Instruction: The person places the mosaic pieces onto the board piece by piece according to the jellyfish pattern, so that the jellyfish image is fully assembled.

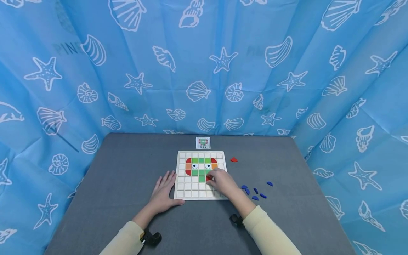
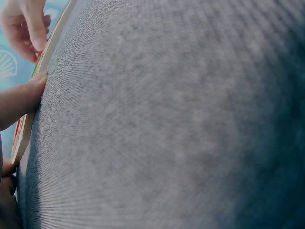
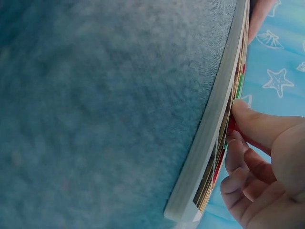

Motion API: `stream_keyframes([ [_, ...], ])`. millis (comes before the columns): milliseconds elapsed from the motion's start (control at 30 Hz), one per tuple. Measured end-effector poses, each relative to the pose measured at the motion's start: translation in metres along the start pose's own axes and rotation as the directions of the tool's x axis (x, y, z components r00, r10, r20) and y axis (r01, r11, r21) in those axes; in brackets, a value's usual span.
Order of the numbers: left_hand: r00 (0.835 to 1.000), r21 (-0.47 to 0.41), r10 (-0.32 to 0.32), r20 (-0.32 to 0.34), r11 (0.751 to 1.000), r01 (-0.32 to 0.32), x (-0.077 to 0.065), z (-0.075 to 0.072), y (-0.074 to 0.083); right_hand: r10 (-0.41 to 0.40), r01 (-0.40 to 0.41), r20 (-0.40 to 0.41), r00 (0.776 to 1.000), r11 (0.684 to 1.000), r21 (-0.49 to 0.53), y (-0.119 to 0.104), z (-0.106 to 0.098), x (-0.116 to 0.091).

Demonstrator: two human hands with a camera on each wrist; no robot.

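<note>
A white gridded board [image 1: 185,194] lies on the grey table with flat green, red and orange pieces and two eye pieces set in its squares. My right hand [image 1: 222,181] is over the board's right half, thumb and fingertips pinching a red piece [image 1: 208,179] at a square beside the lowest green piece [image 1: 202,179]. In the right wrist view this red piece [image 3: 232,125] shows between the fingertips, close on the board. My left hand [image 1: 163,193] rests at the board's left edge, fingers straight and spread, thumb at the near left corner.
A small picture card [image 1: 203,142] lies behind the board. Right of the board is a loose red piece [image 1: 234,159], and nearer, several blue half-round pieces [image 1: 255,198] are scattered by the right forearm. A blue shell-patterned curtain [image 1: 204,71] hangs behind the table [image 1: 134,159].
</note>
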State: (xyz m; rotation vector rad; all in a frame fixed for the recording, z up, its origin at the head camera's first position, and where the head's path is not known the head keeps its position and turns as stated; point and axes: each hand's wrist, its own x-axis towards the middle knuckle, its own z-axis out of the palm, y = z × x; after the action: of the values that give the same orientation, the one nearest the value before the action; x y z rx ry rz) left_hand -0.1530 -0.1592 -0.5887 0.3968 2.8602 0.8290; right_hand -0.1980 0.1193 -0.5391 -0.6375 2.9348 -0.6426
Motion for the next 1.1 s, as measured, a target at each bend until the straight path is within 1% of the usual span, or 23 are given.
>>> stream_keyframes([
  [167,1.000,-0.006,-0.003,0.012,1.000,0.003,0.001,-0.001,0.000,0.024,-0.024,-0.003,1.000,1.000,0.015,0.001,0.001,0.003],
  [333,1.000,-0.009,-0.004,0.014,1.000,0.004,0.001,-0.002,0.001,0.033,-0.033,0.004,0.999,0.997,0.063,0.003,-0.001,0.003],
  [500,1.000,0.001,0.001,0.006,1.000,-0.001,0.000,0.000,0.001,0.068,-0.062,-0.055,0.996,0.993,0.103,0.011,-0.015,0.002],
  [633,1.000,0.005,-0.011,0.013,1.000,0.011,0.000,0.000,0.001,0.123,-0.114,-0.100,0.987,0.989,0.092,0.027,-0.031,0.003],
  [733,1.000,0.007,-0.014,0.023,1.000,0.014,0.000,-0.001,0.000,0.163,-0.153,-0.116,0.980,0.985,0.083,0.042,-0.041,0.005],
  [800,1.000,0.009,-0.014,0.028,1.000,0.014,0.000,-0.001,0.000,0.173,-0.164,-0.118,0.978,0.983,0.082,0.053,-0.047,0.006],
  [900,1.000,0.006,-0.004,0.023,1.000,0.004,-0.001,-0.002,0.000,0.168,-0.159,-0.121,0.978,0.984,0.080,0.067,-0.054,0.008],
  [967,1.000,0.005,-0.004,0.026,1.000,0.004,0.000,-0.002,0.000,0.149,-0.141,-0.111,0.983,0.987,0.075,0.077,-0.058,0.010],
  [1033,0.999,0.003,-0.007,0.032,1.000,0.007,0.000,-0.001,-0.001,0.131,-0.126,-0.090,0.987,0.990,0.058,0.085,-0.060,0.013],
  [1100,0.999,0.003,-0.010,0.039,1.000,0.010,0.000,-0.001,-0.002,0.129,-0.127,-0.052,0.990,0.991,0.042,0.092,-0.061,0.015],
])
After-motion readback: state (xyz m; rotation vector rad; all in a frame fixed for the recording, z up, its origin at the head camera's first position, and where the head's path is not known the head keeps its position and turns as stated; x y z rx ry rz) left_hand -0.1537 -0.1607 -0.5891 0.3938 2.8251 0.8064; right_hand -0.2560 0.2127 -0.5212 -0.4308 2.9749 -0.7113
